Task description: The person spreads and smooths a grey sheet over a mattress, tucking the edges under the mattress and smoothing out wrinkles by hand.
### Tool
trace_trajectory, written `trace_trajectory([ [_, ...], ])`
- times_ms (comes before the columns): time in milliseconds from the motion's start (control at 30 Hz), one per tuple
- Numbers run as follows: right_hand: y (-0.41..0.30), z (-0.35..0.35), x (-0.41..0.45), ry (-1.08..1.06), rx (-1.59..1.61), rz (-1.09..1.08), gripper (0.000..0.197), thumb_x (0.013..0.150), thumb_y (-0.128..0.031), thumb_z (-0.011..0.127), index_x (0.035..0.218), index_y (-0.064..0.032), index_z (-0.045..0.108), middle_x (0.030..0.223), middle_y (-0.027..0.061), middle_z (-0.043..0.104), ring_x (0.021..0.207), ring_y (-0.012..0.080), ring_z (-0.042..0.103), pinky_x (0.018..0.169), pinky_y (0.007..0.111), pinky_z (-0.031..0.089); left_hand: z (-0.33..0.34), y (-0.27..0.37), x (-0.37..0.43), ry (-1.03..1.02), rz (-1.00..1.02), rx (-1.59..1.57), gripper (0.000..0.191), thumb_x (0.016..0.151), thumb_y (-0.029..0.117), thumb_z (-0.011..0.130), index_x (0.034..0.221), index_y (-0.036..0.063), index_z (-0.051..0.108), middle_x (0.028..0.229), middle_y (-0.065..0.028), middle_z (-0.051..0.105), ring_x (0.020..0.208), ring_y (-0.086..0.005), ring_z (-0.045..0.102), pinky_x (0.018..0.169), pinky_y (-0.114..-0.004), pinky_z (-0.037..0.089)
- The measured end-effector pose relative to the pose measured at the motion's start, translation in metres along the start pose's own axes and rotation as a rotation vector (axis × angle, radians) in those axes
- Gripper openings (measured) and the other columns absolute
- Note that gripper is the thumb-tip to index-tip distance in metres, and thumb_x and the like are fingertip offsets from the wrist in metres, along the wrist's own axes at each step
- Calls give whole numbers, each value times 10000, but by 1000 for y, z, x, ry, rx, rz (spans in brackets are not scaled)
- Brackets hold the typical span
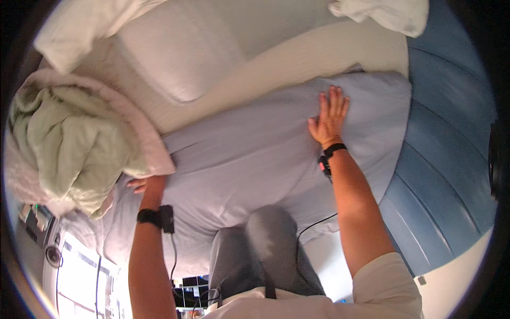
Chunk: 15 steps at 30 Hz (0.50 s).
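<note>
A grey-lilac bed sheet [255, 143] covers the near part of a pale mattress [303, 56], its far edge running slantwise across the bed. My right hand [330, 115] lies flat on the sheet near that edge, fingers spread. At the left, my left hand [139, 185] rests on the sheet, partly hidden under the pink edge of a bunched green and pink blanket [79, 139]; the fingers that show are apart. Each wrist wears a black strap with a small device and a cable. My knees, in grey trousers, are against the near side of the bed.
A blue padded headboard [438, 139] stands along the right. Beyond the sheet lies a pale pillow [175, 60]. White bunched fabric [386, 16] is at the top right, and more pale bedding [79, 36] at the top left. A black cable [314, 225] hangs beside my knee.
</note>
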State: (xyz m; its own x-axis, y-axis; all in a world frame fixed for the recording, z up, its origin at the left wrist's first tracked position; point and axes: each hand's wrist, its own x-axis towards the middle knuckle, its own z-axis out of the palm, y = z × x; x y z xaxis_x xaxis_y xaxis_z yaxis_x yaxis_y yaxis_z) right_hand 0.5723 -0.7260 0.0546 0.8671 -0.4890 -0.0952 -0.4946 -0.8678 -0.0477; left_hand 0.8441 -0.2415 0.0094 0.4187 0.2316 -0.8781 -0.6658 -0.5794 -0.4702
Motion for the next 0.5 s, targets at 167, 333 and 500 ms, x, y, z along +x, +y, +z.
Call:
trace_trajectory([
  [167,0,16,3,119,55,-127,708,822,-491,503,1371,-53,409,1526,230,255,1418,437,204,1111,656,93,-3,5,0,25,-118,-299,724,913,491,371,1438,84,83,1408,-135,30,1187,-583,91,929,-768,275],
  [333,-13,19,6,134,55,-184,719,896,-523,396,1415,-28,347,1521,244,260,1415,447,202,1100,656,103,-5,14,7,88,-260,-570,828,918,557,357,1488,100,-34,1508,-132,-123,1285,-608,-41,975,-770,230],
  [500,-24,7,5,209,-39,-210,708,960,-538,257,1423,-8,334,1532,229,246,1420,432,196,1108,626,121,-27,18,-5,106,-326,-840,910,905,612,398,1516,211,-144,1549,-133,-292,1333,-625,-194,1007,-783,153],
])
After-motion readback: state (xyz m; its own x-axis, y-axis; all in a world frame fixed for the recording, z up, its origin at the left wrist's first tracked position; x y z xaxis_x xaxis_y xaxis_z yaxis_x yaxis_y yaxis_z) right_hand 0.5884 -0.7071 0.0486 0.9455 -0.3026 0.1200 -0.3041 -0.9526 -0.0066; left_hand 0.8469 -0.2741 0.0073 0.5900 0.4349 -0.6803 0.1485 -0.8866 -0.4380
